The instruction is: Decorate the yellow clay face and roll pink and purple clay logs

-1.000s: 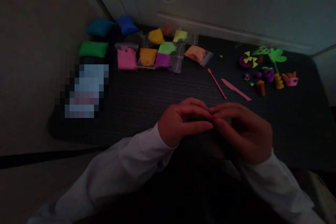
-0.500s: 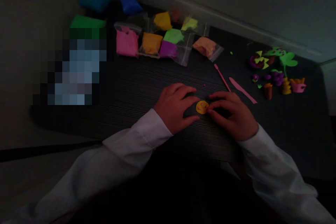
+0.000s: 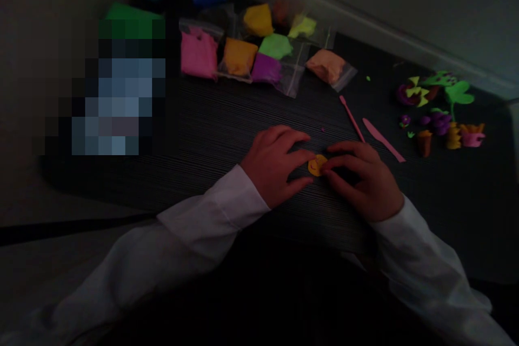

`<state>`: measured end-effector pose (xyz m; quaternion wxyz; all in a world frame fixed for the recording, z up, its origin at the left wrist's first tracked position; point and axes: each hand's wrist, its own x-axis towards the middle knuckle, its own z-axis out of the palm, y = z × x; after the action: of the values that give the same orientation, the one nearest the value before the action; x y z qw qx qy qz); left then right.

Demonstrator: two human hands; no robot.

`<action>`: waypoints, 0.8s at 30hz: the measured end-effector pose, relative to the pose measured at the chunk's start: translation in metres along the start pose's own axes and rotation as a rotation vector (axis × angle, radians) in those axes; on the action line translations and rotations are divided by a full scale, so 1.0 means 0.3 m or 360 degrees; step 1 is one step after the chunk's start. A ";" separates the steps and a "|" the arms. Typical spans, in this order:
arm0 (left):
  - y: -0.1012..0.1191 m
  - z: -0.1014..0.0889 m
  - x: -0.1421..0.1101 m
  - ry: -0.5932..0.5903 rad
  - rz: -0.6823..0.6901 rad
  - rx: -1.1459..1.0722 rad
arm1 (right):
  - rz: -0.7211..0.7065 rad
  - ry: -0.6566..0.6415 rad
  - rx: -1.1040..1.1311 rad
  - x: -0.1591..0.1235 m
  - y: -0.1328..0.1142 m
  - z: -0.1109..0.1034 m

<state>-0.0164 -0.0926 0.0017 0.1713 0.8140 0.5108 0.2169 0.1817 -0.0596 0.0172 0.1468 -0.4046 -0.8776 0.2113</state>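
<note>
On the dark tabletop lies a small flat yellow clay disc (image 3: 318,166) with thin dark curved lines on its face. My left hand (image 3: 278,165) is at its left side, palm down, fingers apart and holding nothing; the index fingertip reaches the disc's upper edge. At the right rim, my right hand (image 3: 363,178) has its thumb and index finger pinched together. Whatever sits between those fingertips is too small to make out. Just beyond the right hand rest a thin pink stick tool (image 3: 352,118) and a pink clay knife (image 3: 383,139).
Bags of coloured clay, including pink (image 3: 198,54), orange (image 3: 239,57) and peach (image 3: 326,66), line the back. Small clay figures stand at the right, among them a pink cup (image 3: 472,136) and purple grapes (image 3: 440,121). A blurred-out patch (image 3: 121,92) covers the left.
The camera view has shifted slightly, so the table items appear further right. My left index fingertip has come closer over the disc's upper edge. The right hand keeps its pinch at the rim.
</note>
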 end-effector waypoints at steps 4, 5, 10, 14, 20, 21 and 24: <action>0.006 0.016 0.006 0.0241 0.0049 -0.0077 | 0.0067 0.0054 0.0199 -0.001 -0.010 -0.010; 0.010 0.019 0.008 0.0315 0.0066 -0.0097 | 0.0087 0.0063 0.0254 -0.002 -0.013 -0.013; 0.032 0.024 0.017 0.0576 0.0136 -0.0096 | 0.0168 0.0094 0.0524 -0.007 -0.026 -0.025; 0.039 0.024 0.020 0.0665 0.0190 -0.0065 | 0.0193 0.0099 0.0656 -0.011 -0.030 -0.027; 0.039 0.023 0.021 0.0700 0.0266 -0.0078 | 0.0184 0.0121 0.0711 -0.012 -0.029 -0.022; 0.039 0.022 0.021 0.0707 0.0272 -0.0078 | 0.0185 0.0118 0.0721 -0.012 -0.028 -0.022; 0.042 0.021 0.021 0.0700 0.0257 -0.0070 | 0.0199 0.0113 0.0754 -0.011 -0.028 -0.021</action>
<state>-0.0012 -0.0925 0.0039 0.0558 0.7816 0.4642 0.4130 0.1812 -0.0654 0.0264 0.2548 -0.4197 -0.7711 0.4054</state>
